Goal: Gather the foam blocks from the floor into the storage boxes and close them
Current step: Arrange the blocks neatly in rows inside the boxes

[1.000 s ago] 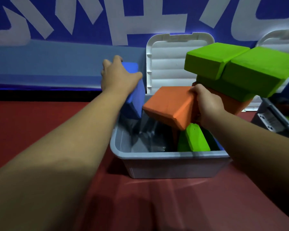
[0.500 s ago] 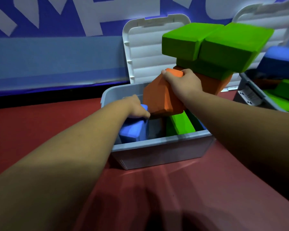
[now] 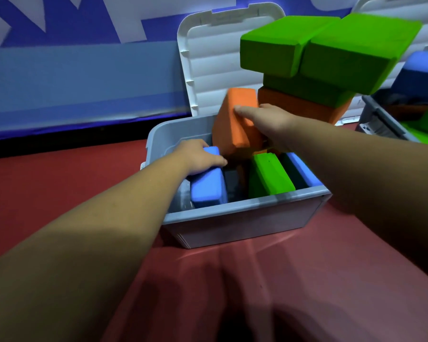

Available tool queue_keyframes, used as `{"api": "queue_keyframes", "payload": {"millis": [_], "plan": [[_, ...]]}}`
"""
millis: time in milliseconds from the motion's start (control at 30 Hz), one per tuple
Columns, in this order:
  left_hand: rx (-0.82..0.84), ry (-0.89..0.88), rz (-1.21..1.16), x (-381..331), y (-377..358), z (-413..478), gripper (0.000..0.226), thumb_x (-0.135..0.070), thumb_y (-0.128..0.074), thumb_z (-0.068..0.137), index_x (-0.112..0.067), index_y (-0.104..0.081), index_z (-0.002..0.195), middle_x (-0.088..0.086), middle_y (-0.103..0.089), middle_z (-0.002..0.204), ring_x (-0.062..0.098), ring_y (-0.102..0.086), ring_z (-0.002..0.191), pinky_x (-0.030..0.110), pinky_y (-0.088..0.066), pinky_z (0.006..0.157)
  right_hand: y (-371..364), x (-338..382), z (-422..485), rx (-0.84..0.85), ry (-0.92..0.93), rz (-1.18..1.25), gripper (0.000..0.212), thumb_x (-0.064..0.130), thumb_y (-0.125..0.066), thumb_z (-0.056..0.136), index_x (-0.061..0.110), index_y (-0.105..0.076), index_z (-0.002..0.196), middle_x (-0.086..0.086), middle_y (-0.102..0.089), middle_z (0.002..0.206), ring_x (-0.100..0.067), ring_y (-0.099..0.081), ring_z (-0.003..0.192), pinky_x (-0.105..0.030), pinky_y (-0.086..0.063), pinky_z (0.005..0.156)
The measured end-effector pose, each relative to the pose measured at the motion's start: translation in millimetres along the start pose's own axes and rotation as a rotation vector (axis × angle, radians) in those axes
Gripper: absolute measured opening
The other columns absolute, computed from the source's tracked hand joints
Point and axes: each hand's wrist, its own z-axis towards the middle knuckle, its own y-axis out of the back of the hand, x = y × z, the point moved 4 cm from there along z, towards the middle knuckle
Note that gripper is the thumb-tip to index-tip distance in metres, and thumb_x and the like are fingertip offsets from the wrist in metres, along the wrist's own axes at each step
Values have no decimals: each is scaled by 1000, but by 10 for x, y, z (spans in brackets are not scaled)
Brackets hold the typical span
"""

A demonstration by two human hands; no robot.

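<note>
Head view, looking down into a grey storage box [image 3: 245,211] set on a red floor [image 3: 257,292]. Against the box's left inside wall, a blue block [image 3: 206,186] is held on edge by the L hand [image 3: 198,156], w/ fingers curled over its far end and the thumb on its inner side. At the box's back centre, an orange block [image 3: 235,124] is stood tilted, half above the rim. The R hand [image 3: 269,119] is laid on it w/ fingers stretched fairly straight; the thumb is hidden. Inside the box, right of centre, a green block [image 3: 269,176] is seen on edge. The white lid [image 3: 208,58] is propped open behind the box. Behind the box's right corner, a stack of green and orange blocks [image 3: 331,48] is seen.

Step judged: this box is being packed, lid not yet shut. Next, prob., the orange block must be turned and pushed down into the gap between blue and green.

Vs 0.5 s ago: the blue block is sunk lower, the orange block is stood more upright, and the R hand's grip is flattened.
</note>
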Motion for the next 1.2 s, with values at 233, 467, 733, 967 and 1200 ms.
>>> {"api": "queue_keyframes", "payload": {"millis": [233, 467, 733, 967, 1200], "plan": [[45, -47, 119, -39, -352, 49, 105, -69, -77, 51, -26, -48, 143, 10, -54, 139, 30, -60, 112, 36, -52, 81, -195, 75, 88, -86, 242, -520, 49, 50, -53, 103, 7, -76, 106, -13, -74, 103, -28, -66, 95, -33, -45, 77], [98, 9, 40, 34, -487, 129, 104, -74, -78, 55, -27, -45, 142, 8, -55, 137, 31, -63, 107, 34, -58, 71, -173, -156, 274, -264, 160, -588, 47, 51, -52, 103, 11, -77, 108, -13, -75, 109, -33, -66, 110, -29, -45, 81], [234, 43, -205, 196, -568, 228, 79, -65, -91, 60, -21, -59, 117, 6, -69, 112, 25, -75, 95, 47, -65, 84, -123, -323, 402, -346, 39, -726, 50, 44, -40, 110, 7, -67, 131, -22, -66, 130, -39, -60, 124, -35, -47, 97], [237, -83, -175, 112, -587, 206, 73, -61, -96, 53, -24, -63, 106, 2, -71, 102, 20, -74, 90, 44, -66, 75, -25, -307, 617, -384, 52, -734, 58, 49, -44, 107, -2, -71, 115, -20, -71, 119, -38, -63, 119, -34, -48, 93], [210, -60, -311, 159, -684, 326, 96, -56, -84, 77, -35, -33, 155, -8, -61, 132, 15, -64, 112, 34, -54, 95, -204, -363, 683, -229, 73, -722, 66, 56, -46, 103, -3, -73, 113, -24, -72, 117, -38, -66, 115, -36, -49, 91]]}}
